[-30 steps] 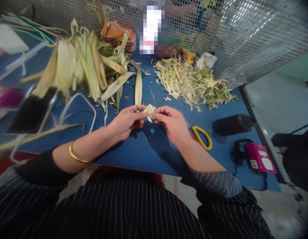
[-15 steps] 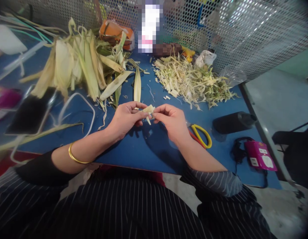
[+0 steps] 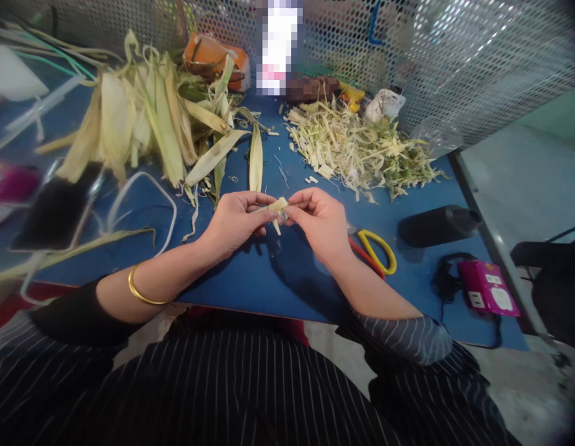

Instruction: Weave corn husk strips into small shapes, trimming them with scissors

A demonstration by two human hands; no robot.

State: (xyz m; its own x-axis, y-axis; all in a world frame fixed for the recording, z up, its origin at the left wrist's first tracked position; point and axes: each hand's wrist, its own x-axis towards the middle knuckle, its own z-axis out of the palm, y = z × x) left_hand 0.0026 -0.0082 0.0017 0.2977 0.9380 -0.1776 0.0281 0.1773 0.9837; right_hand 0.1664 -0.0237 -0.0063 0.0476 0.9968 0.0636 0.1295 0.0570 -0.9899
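Between my fingertips is a small folded strip of pale corn husk (image 3: 279, 204), one narrow end of it pointing down toward the table. My left hand (image 3: 241, 218) pinches it from the left, thumb on top. From the right, my right hand (image 3: 319, 222) grips its other edge between thumb and fingers. Just beyond my left hand lies a single long corn husk leaf (image 3: 256, 160). Scissors with yellow and red handles (image 3: 379, 254) rest beside my right wrist, their blades partly hidden behind it.
A pile of dried corn husks (image 3: 143, 118) lies at the back left, and a heap of husk scraps (image 3: 357, 148) at the back right. A black bottle (image 3: 434, 227) and a magenta socket box (image 3: 489, 288) are on the right. A phone (image 3: 57, 207) stands left, near a white cable (image 3: 173, 214).
Both hands stay almost in place. The right hand's fingers have shifted slightly on the husk strip, and the strip's upper end has turned a little.
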